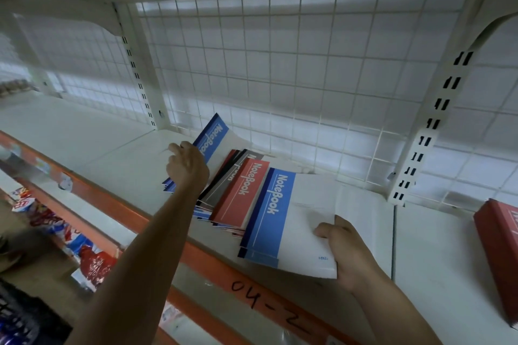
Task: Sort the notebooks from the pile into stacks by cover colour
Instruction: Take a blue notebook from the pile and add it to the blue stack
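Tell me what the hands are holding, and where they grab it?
The left hand grips a tilted blue notebook by its spine edge. The right hand pinches the front blue notebook by its near white corner.

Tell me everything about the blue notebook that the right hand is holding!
The blue notebook has a white paper cover with a wide blue band, a darker navy strip along its spine and white "NoteBook" letters. Small blue print sits near one corner. It lies nearly flat on top of the pile, partly over the red notebook, reaching near the shelf's front edge. The right hand pinches its near corner, thumb on top.
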Tool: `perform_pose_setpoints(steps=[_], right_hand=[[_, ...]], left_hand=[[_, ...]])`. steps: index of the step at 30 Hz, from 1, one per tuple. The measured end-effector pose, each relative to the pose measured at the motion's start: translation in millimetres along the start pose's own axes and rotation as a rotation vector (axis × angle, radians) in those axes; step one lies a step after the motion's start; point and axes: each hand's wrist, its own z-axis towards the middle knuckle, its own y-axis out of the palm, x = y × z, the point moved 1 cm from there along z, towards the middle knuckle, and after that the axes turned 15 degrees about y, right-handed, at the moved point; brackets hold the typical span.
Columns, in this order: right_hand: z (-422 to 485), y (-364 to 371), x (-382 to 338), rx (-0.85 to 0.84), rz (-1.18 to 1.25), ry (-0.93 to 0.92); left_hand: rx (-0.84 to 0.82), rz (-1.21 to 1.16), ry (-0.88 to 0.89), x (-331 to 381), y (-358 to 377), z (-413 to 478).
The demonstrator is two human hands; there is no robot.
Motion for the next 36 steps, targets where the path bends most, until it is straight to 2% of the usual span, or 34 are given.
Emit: perform_pose_setpoints(steps=[3,6,9,11,14,18,20,23,26,29,33,36], right_hand=[[-4,-3,-2,-0.032,0.027,-0.027],[-7,-9,-3,-0.025,0.074,-0.071],[-14,-19,-3,-0.016,0.145,-0.139],[-20,-27,-4,-0.030,0.197,-0.194],[-30,-38,-6,-0.051,0.276,-0.275],[-42,-55,-3,-0.072,0.329,-0.373],[-50,-65,0,-0.067,0.352,-0.425],[-61,-82,5,-0.008,0.369,-0.490],[-76,-96,11,0.062,0.267,-0.603],[-90,-117,14,0.355,-0.115,-0.792],[-94,-145,24,0.596,-0.257,-0.756],[-92,-149,37,0.613,-0.246,-0.710]], left_hand=[[0.219,-0.068,0.093,8,-18,-9],[0.482,-0.233,0.149,19,-45,-21],[0.601,-0.446,0.147,36,-65,-43],[0.554,-0.611,0.103,50,-70,-61],[0.333,-0.855,0.127,75,-64,-88],[0.025,-0.864,0.239,111,-40,-129],[-0.101,-0.850,0.275,123,-29,-148],[-0.244,-0.951,0.318,137,-24,-176],[-0.257,-1.041,0.408,155,-28,-208],[-0.100,-1.164,0.441,169,-29,-237],[-0.108,-1.328,0.524,179,-29,-263],[-0.148,-1.374,0.555,182,-25,-273]])
